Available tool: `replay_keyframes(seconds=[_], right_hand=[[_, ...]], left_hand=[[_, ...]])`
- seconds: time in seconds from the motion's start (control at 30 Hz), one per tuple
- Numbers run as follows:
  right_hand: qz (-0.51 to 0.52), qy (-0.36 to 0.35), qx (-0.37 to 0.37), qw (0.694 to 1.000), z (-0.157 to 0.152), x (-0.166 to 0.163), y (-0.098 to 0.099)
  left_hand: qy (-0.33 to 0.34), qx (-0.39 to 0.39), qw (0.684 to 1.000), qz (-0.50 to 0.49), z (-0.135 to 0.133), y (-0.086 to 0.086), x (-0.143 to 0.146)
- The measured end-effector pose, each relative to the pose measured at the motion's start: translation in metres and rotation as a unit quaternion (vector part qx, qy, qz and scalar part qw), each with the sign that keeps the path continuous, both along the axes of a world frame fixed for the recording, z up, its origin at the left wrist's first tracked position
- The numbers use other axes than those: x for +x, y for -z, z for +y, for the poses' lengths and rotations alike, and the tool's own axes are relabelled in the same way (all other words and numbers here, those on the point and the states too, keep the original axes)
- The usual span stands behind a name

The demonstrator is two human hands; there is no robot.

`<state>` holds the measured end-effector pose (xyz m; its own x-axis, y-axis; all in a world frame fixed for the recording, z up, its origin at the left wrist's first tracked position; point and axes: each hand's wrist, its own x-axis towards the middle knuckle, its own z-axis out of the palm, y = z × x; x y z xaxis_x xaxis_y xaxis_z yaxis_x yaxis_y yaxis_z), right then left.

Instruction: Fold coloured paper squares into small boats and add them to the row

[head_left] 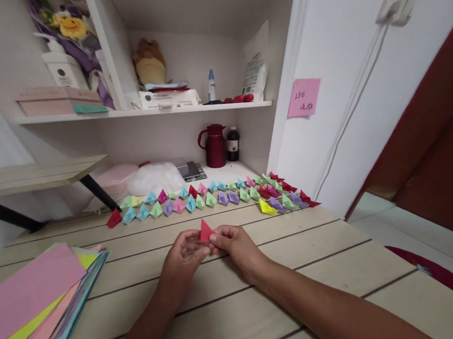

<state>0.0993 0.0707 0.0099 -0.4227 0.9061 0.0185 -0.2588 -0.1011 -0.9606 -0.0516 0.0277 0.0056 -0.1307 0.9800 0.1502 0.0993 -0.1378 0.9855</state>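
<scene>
One small red folded-paper triangle (206,232), mid-scene over the pale slatted table (240,316), pinched by the right hand (237,248); left hand (184,251) curls close, contact unclear. Looks light, easily crushed: grip folded edges.

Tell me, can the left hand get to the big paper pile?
Probably yes: nothing seems to stand between the left hand and the paper pile, though that hand is at the folded red paper.

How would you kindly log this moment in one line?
right hand: pinching small red folded paper | left hand: beside it, contact unclear | beyond: rows of multicoloured paper boats | left: stacked coloured paper sheets
</scene>
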Motion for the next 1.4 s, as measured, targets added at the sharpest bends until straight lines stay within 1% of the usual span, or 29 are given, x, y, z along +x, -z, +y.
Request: replay_keyframes(seconds=[0.07, 0.13, 0.23, 0.3, 0.43, 0.57, 0.63, 0.67, 0.7, 0.77, 0.8, 0.83, 0.87, 1.0, 1.1, 1.2, 1.3, 1.4], right_hand=[[0.039, 0.003, -0.036, 0.999, -0.002, 0.003, -0.005], [0.057, -0.003, -0.054, 0.997, -0.004, 0.006, -0.008], [0.072, -0.024, -0.052, 0.996, -0.007, 0.008, -0.009], [0.069, -0.033, -0.041, 0.996, -0.009, 0.007, -0.008], [0.04, -0.025, -0.03, 0.998, -0.014, 0.002, -0.009], [0.022, -0.027, -0.009, 0.999, -0.015, 0.0, -0.008], [-0.006, -0.02, 0.031, 0.999, -0.013, 0.001, -0.006], [-0.034, -0.009, 0.066, 0.997, -0.013, 0.003, -0.004], [-0.07, 0.005, 0.11, 0.991, -0.012, 0.005, -0.003], [-0.14, 0.035, 0.2, 0.969, -0.011, 0.009, -0.002], [-0.161, 0.043, 0.23, 0.959, -0.012, 0.011, -0.002], [-0.167, 0.044, 0.241, 0.955, -0.013, 0.012, -0.003], [-0.161, 0.037, 0.236, 0.958, -0.013, 0.013, -0.003], [-0.1, -0.019, 0.157, 0.982, -0.016, 0.013, -0.006], [-0.076, -0.038, 0.123, 0.989, -0.017, 0.011, -0.007], [-0.055, -0.051, 0.093, 0.993, -0.015, 0.009, -0.005], [-0.025, -0.064, 0.093, 0.993, -0.012, 0.009, -0.002], [-0.003, -0.067, 0.136, 0.988, -0.009, 0.014, -0.002]], left_hand=[[-0.007, -0.011, 0.997, -0.074, -0.002, 0.0, 0.009], [-0.004, -0.004, 0.992, -0.124, -0.004, 0.0, 0.017], [-0.003, 0.006, 0.987, -0.161, -0.006, 0.0, 0.024], [-0.017, -0.003, 0.987, -0.159, -0.007, -0.001, 0.023], [-0.074, -0.014, 0.989, -0.131, -0.011, -0.007, 0.018], [-0.094, -0.02, 0.99, -0.1, -0.016, -0.01, 0.016], [-0.093, -0.035, 0.988, -0.115, -0.017, -0.01, 0.015], [-0.088, -0.043, 0.987, -0.13, -0.017, -0.009, 0.015], [-0.078, -0.051, 0.985, -0.149, -0.017, -0.009, 0.014], [-0.048, -0.062, 0.979, -0.187, -0.017, -0.009, 0.013], [-0.031, -0.067, 0.976, -0.205, -0.016, -0.009, 0.013], [-0.014, -0.071, 0.973, -0.221, -0.016, -0.009, 0.013], [0.0, -0.072, 0.969, -0.237, -0.017, -0.01, 0.013], [0.04, -0.07, 0.956, -0.282, -0.017, -0.01, 0.012], [0.058, -0.074, 0.953, -0.288, -0.017, -0.01, 0.012], [0.062, -0.075, 0.952, -0.291, -0.016, -0.012, 0.011], [0.042, -0.076, 0.951, -0.296, -0.015, -0.013, 0.01], [0.014, -0.077, 0.949, -0.305, -0.014, -0.013, 0.009]])
